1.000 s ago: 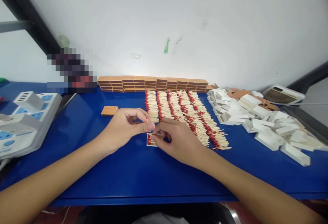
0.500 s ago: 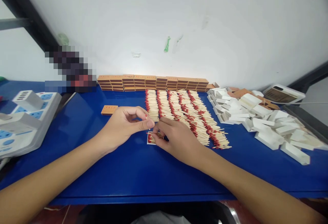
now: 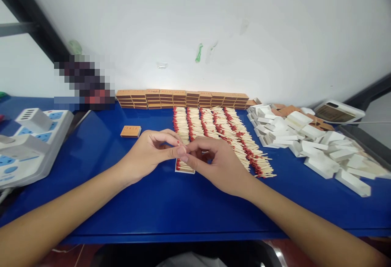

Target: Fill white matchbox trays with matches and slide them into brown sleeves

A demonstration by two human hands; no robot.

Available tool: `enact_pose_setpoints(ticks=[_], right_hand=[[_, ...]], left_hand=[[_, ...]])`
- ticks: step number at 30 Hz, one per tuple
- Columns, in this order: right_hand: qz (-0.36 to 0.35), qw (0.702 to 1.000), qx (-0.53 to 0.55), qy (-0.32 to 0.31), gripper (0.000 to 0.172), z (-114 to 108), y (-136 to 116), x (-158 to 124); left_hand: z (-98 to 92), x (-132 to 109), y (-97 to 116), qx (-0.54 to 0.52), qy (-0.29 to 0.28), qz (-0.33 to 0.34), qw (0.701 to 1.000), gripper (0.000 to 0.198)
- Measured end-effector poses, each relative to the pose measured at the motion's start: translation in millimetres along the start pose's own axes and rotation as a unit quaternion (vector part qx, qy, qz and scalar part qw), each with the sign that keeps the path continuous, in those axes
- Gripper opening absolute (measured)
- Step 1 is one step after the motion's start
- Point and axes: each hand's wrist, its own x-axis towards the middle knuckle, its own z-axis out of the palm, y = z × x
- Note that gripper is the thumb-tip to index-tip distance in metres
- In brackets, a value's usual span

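My left hand (image 3: 159,148) is closed in a pinch on matches, of which a red head shows by the fingertips. My right hand (image 3: 218,161) is also pinched, its thumb and forefinger meeting the left fingertips; what lies between them is too small to make out. Just under both hands lies a white matchbox tray (image 3: 185,172) with red-headed matches in it, partly covered by the fingers. Behind the hands, loose matches (image 3: 209,122) are spread in several long rows on the blue table (image 3: 146,206).
One closed orange matchbox (image 3: 130,131) lies left of the rows. Stacked matchboxes (image 3: 183,99) line the wall. White empty trays (image 3: 324,153) are heaped at right, near orange sleeves (image 3: 288,111) and a phone (image 3: 339,111). A power strip (image 3: 51,148) with plugs stands at left.
My right hand has lifted from the tray and moved up to meet my left fingertips. More of the matches in the tray now show. The left hand has barely shifted.
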Motion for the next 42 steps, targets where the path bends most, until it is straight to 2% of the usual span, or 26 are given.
enact_pose_setpoints(ticks=[3, 4, 7, 10, 12, 14, 16, 18, 22, 26, 31, 35, 38, 40, 42], right_hand=[[-0.004, 1.000, -0.002, 0.009, 0.016, -1, 0, 0], [-0.008, 1.000, -0.019, 0.004, 0.015, -2, 1, 0], [-0.036, 0.988, -0.143, -0.039, 0.011, -6, 5, -3], [-0.062, 0.960, -0.267, -0.058, 0.009, -10, 9, -6], [-0.072, 0.954, -0.289, -0.041, 0.006, -13, 9, -7], [-0.076, 0.955, -0.286, -0.021, 0.006, -20, 10, -6], [-0.075, 0.955, -0.286, -0.004, 0.008, -30, 10, -5], [-0.072, 0.951, -0.301, 0.002, 0.009, -42, 12, -3], [-0.044, 0.938, -0.342, -0.039, 0.009, -57, 21, 1], [-0.035, 0.914, -0.399, -0.067, 0.009, -50, 30, 2], [-0.026, 0.902, -0.422, -0.086, 0.017, -41, 33, 3], [-0.023, 0.908, -0.406, -0.099, 0.018, -48, 33, 2], [-0.028, 0.929, -0.359, -0.083, 0.017, -53, 29, 2], [-0.021, 0.952, -0.296, -0.070, 0.016, -51, 23, 1], [-0.006, 0.976, -0.210, -0.052, 0.018, -45, 18, 1]], left_hand=[[-0.5, 1, -2, -0.004, 0.003, -0.004, 1.000, 0.020], [-1.8, 2, -2, -0.005, 0.015, -0.006, 1.000, 0.027], [-9.4, 5, 2, 0.007, 0.057, 0.011, 0.998, 0.063], [-19.2, 7, 11, 0.106, 0.054, 0.052, 0.992, 0.066], [-23.6, 6, 15, 0.224, 0.008, 0.081, 0.971, 0.063], [-24.7, 3, 16, 0.332, -0.054, 0.110, 0.935, 0.062], [-22.9, 0, 12, 0.401, -0.103, 0.116, 0.903, 0.067], [-19.5, -3, 7, 0.434, -0.138, 0.101, 0.884, 0.071], [-14.0, -5, 2, 0.462, -0.162, 0.076, 0.869, 0.059], [-13.7, -4, 4, 0.467, -0.159, 0.084, 0.866, 0.038], [-14.8, -3, 6, 0.453, -0.148, 0.101, 0.873, 0.030], [-15.8, -3, 6, 0.473, -0.156, 0.097, 0.862, 0.032], [-16.7, -3, 3, 0.482, -0.159, 0.095, 0.856, 0.035], [-15.5, -3, 0, 0.471, -0.142, 0.099, 0.865, 0.040], [-11.6, -3, -3, 0.435, -0.108, 0.109, 0.887, 0.045]])
